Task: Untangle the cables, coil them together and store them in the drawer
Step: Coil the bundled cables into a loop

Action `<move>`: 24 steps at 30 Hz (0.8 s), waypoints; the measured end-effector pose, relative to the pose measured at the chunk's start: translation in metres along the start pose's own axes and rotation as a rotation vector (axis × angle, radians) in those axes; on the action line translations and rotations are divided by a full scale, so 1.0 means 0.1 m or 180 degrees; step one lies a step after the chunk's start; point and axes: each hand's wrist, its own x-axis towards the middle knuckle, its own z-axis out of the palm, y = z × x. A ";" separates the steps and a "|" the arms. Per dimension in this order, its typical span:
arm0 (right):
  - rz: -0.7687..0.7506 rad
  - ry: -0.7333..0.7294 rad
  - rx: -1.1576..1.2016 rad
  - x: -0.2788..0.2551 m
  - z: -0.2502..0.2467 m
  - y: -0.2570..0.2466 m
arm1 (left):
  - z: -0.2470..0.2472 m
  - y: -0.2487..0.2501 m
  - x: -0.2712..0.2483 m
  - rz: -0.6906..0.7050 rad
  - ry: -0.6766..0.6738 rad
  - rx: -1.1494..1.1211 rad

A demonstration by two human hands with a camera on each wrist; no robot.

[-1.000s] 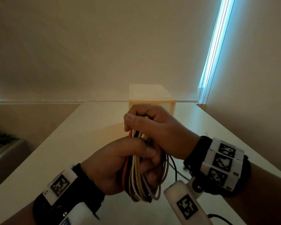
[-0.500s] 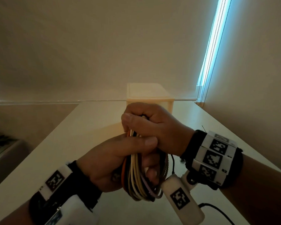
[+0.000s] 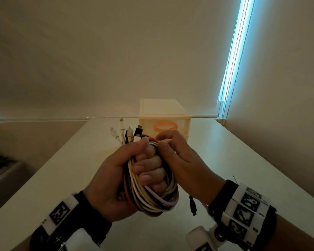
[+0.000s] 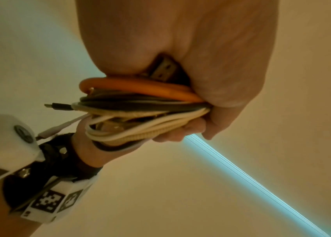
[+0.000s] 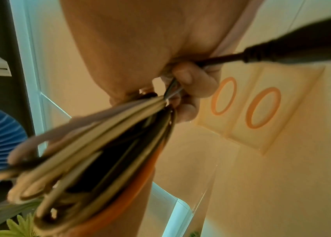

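1. The left hand (image 3: 116,178) has its grip clamped round the coil (image 3: 149,194): fingers curl through the loops and the thumb presses on top, as the head view shows.
2. The right hand (image 3: 185,160) sits against the coil's right side, its fingers (image 5: 187,83) curled and pinching strands at the top of the bundle; a black plug (image 3: 193,205) dangles beneath it.
3. The coil is held in the air above the bench (image 3: 243,160), in front of the person, touching nothing but the hands.
4. Several connector ends (image 3: 127,133) stick up loose from the top of the coil, beside the left thumb.
5. Done, by my reading: the cables look untangled and are gathered into one multi-coloured coil of orange, black, white and pale pink strands.
6. Possibly unfinished: the loose plugs and the dangling end suggest the bundle is not yet fully tucked.
7. Left to do: the drawer unit (image 3: 163,115) stands at the far end of the bench, well apart from the hands, and its orange-ringed drawers (image 5: 262,109) appear closed. One must be opened and the coil laid inside.
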 end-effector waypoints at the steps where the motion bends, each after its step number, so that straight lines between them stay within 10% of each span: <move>1: -0.0097 0.0100 -0.0095 -0.02 -0.01 0.01 | 0.00 0.01 0.00 0.0000 0.0015 -0.0011; 24: -0.0687 -0.1551 -0.1797 -0.11 -0.78 -0.09 | -0.03 0.16 -0.11 -0.0055 -0.0075 0.0114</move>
